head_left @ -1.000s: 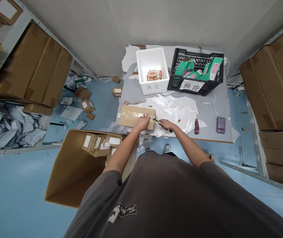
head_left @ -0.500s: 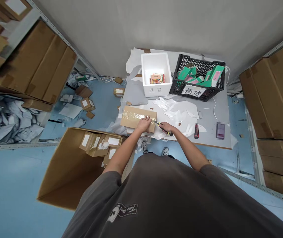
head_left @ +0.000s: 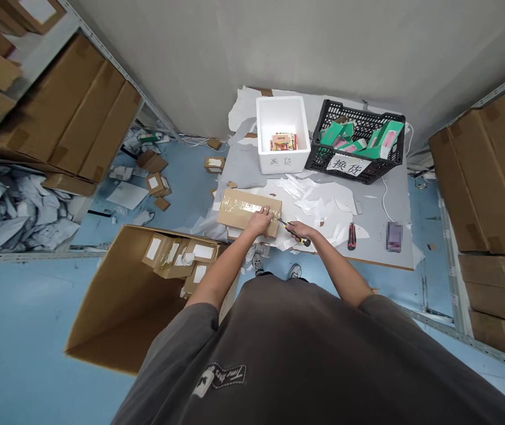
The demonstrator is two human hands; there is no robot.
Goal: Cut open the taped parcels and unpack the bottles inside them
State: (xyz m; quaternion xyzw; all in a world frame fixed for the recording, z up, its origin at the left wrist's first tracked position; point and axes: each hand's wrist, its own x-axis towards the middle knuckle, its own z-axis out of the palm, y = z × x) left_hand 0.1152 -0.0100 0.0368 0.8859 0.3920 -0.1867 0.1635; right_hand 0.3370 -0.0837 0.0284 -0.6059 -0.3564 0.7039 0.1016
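A taped cardboard box (head_left: 239, 216) lies on the table, clear tape with a shine running along its top. My left hand (head_left: 260, 221) rests on the right part of this box, fingers stretched over the top. In my right hand (head_left: 300, 228) is a black-and-yellow utility knife (head_left: 304, 240), fingers closed round its handle. Its tip points left and meets the box's right end; whether the blade is in the tape I cannot tell. A second, red-and-black knife (head_left: 351, 236) lies to the right on the table.
At the back stand a white foam box (head_left: 282, 163) holding small packets and a black crate (head_left: 323, 158) with green boxes. Torn white paper (head_left: 323, 198) covers the table's middle. A phone (head_left: 394, 236) lies right. A large carton (head_left: 102, 319) with parcels stands at left.
The whole view has shifted slightly. Both hands keep nearly the same place at the box, and the knife tip remains at its right end.
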